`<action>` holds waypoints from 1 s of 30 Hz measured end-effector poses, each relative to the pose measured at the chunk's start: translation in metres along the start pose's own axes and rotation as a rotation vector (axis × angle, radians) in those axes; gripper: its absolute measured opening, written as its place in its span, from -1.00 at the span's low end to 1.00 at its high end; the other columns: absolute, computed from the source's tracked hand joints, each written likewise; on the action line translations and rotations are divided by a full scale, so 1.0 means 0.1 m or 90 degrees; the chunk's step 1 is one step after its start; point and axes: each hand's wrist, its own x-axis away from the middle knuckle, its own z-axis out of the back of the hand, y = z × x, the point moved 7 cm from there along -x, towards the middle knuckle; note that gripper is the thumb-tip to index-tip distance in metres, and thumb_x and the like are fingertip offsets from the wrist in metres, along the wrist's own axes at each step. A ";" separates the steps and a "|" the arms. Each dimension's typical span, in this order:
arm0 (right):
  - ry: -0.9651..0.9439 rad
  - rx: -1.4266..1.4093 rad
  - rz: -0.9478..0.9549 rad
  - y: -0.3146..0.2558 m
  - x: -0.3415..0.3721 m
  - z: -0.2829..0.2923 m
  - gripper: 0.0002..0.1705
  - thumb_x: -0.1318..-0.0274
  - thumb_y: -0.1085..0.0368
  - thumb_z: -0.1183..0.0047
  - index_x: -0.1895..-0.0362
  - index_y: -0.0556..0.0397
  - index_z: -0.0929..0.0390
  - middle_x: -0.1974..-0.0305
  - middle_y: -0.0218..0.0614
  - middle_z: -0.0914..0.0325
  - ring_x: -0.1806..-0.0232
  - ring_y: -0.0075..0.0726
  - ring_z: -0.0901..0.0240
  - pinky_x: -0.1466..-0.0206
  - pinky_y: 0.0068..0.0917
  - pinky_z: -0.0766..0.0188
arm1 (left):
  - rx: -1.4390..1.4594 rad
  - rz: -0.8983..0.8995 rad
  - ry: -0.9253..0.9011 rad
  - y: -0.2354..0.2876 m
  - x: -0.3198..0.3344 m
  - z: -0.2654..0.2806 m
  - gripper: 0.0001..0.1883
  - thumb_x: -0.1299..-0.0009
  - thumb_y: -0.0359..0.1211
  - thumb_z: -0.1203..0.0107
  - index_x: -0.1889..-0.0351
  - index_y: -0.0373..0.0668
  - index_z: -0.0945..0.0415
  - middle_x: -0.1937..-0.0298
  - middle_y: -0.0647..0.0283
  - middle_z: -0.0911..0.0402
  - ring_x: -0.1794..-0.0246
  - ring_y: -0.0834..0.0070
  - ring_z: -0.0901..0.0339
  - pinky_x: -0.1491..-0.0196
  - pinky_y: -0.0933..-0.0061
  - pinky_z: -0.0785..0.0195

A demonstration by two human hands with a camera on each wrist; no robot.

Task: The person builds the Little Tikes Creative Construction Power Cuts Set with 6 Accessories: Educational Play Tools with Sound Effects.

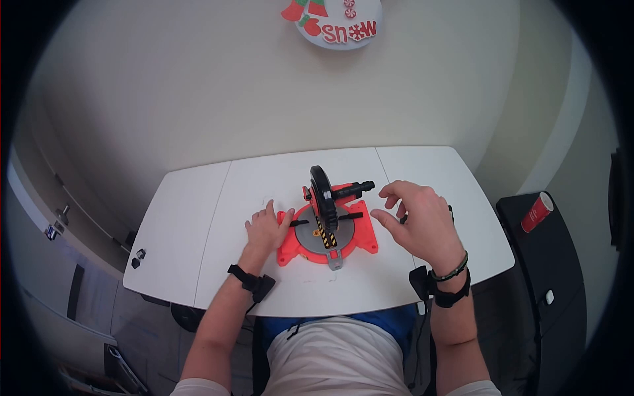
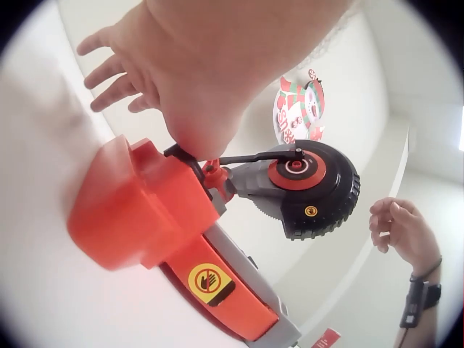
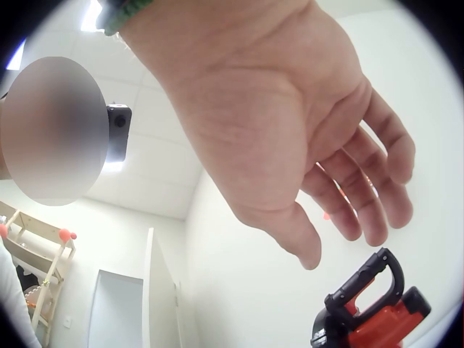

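A toy miter saw (image 1: 321, 191) with a black blade guard, orange base and grey round turntable stands on the white table. Its black-handled arm is raised. At the base's left side, my left hand (image 1: 265, 232) has its fingers spread, the thumb reaching over the orange edge. Close up in the left wrist view, the heel of that hand overlaps the base's black fence (image 2: 181, 156). To the right of the saw, my right hand (image 1: 422, 218) hovers with fingers loosely bent and nothing between them. Below it in the right wrist view is the black looped handle (image 3: 373, 283).
Small dark pieces (image 1: 138, 258) lie at the table's left end. A dark object (image 1: 451, 212) peeks out behind my right hand. Right of the table, a black surface (image 1: 555, 290) holds a red cup (image 1: 537, 211). A snow sign (image 1: 343, 30) hangs on the wall.
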 end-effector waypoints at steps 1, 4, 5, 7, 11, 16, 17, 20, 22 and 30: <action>-0.002 -0.009 -0.002 0.00 0.00 0.00 -0.67 -0.22 0.14 -0.45 0.05 0.04 -0.72 0.23 -0.32 -0.78 0.36 -0.09 -0.72 0.33 -0.18 -0.54 | 0.000 0.001 -0.001 0.00 0.00 0.01 0.07 -0.60 0.46 0.15 -0.70 -0.28 -0.19 -0.42 -0.23 -0.61 -0.51 -0.09 -0.50 -0.49 -0.40 -0.23; 0.002 -0.001 -0.005 0.01 0.00 0.00 -0.68 -0.22 0.14 -0.45 0.06 0.03 -0.72 0.24 -0.32 -0.78 0.35 -0.09 -0.72 0.34 -0.19 -0.53 | 0.030 -0.019 0.022 0.03 0.00 0.10 0.11 -0.59 0.48 0.14 -0.72 -0.32 -0.13 -0.17 -0.24 -0.74 -0.27 -0.13 -0.69 -0.46 -0.50 -0.21; 0.001 -0.002 -0.006 0.02 0.00 0.00 -0.68 -0.22 0.14 -0.45 0.06 0.03 -0.72 0.24 -0.32 -0.78 0.35 -0.09 -0.72 0.34 -0.19 -0.53 | 0.081 0.012 -0.001 0.01 -0.01 0.10 0.15 -0.57 0.49 0.11 -0.73 -0.36 -0.09 -0.07 -0.20 -0.78 -0.20 -0.13 -0.73 -0.46 -0.48 -0.22; 0.005 -0.006 0.005 0.01 0.00 0.00 -0.68 -0.21 0.14 -0.45 0.07 0.04 -0.72 0.24 -0.31 -0.78 0.34 -0.09 -0.72 0.33 -0.19 -0.53 | 0.131 0.041 -0.027 0.05 0.04 0.12 0.20 -0.55 0.51 0.09 -0.73 -0.40 -0.04 0.03 -0.17 -0.82 -0.12 -0.13 -0.77 -0.45 -0.46 -0.23; -0.001 -0.007 0.000 -0.01 0.01 -0.01 -0.68 -0.21 0.14 -0.45 0.08 0.04 -0.72 0.24 -0.30 -0.78 0.32 -0.07 -0.72 0.32 -0.18 -0.53 | 0.044 0.032 -0.050 0.13 0.10 0.13 0.34 -0.48 0.59 0.09 -0.73 -0.51 0.06 0.12 -0.14 -0.83 -0.09 -0.17 -0.78 -0.45 -0.46 -0.22; -0.005 0.004 -0.004 -0.02 0.01 0.00 -0.69 -0.22 0.13 -0.44 0.10 0.05 -0.73 0.24 -0.28 -0.78 0.28 -0.04 -0.73 0.29 -0.17 -0.54 | 0.144 0.075 -0.065 0.00 0.02 0.05 0.35 -0.46 0.62 0.13 -0.72 -0.49 0.03 -0.03 -0.24 -0.81 -0.18 -0.17 -0.76 -0.48 -0.44 -0.22; -0.004 0.005 -0.004 -0.03 0.01 0.00 -0.69 -0.22 0.13 -0.44 0.10 0.05 -0.73 0.24 -0.28 -0.78 0.28 -0.04 -0.73 0.29 -0.17 -0.54 | 0.104 0.057 -0.091 0.03 0.04 0.06 0.34 -0.46 0.63 0.14 -0.72 -0.46 0.00 -0.07 -0.26 -0.79 -0.21 -0.17 -0.74 -0.47 -0.44 -0.22; -0.005 0.000 0.001 -0.04 0.01 -0.01 -0.70 -0.22 0.13 -0.43 0.11 0.05 -0.73 0.24 -0.27 -0.78 0.27 -0.03 -0.73 0.29 -0.16 -0.54 | 0.065 0.037 -0.113 0.05 0.05 0.05 0.31 -0.46 0.63 0.15 -0.72 -0.41 -0.05 -0.10 -0.28 -0.78 -0.25 -0.17 -0.73 -0.46 -0.43 -0.24; -0.024 0.014 -0.012 -0.03 0.00 -0.03 -0.70 -0.22 0.14 -0.43 0.11 0.05 -0.73 0.24 -0.27 -0.78 0.25 -0.02 -0.73 0.28 -0.16 -0.55 | 0.067 0.040 -0.106 0.03 0.03 0.04 0.29 -0.47 0.63 0.16 -0.72 -0.39 -0.08 -0.10 -0.28 -0.78 -0.26 -0.17 -0.72 -0.45 -0.42 -0.25; -0.014 0.009 0.001 -0.03 0.01 -0.04 -0.70 -0.20 0.15 -0.44 0.11 0.05 -0.73 0.24 -0.27 -0.77 0.26 -0.01 -0.73 0.28 -0.15 -0.55 | 0.056 0.015 -0.095 0.03 0.04 0.07 0.15 -0.51 0.60 0.23 -0.58 -0.28 -0.43 -0.16 -0.20 -0.79 -0.28 -0.14 -0.71 -0.45 -0.36 -0.26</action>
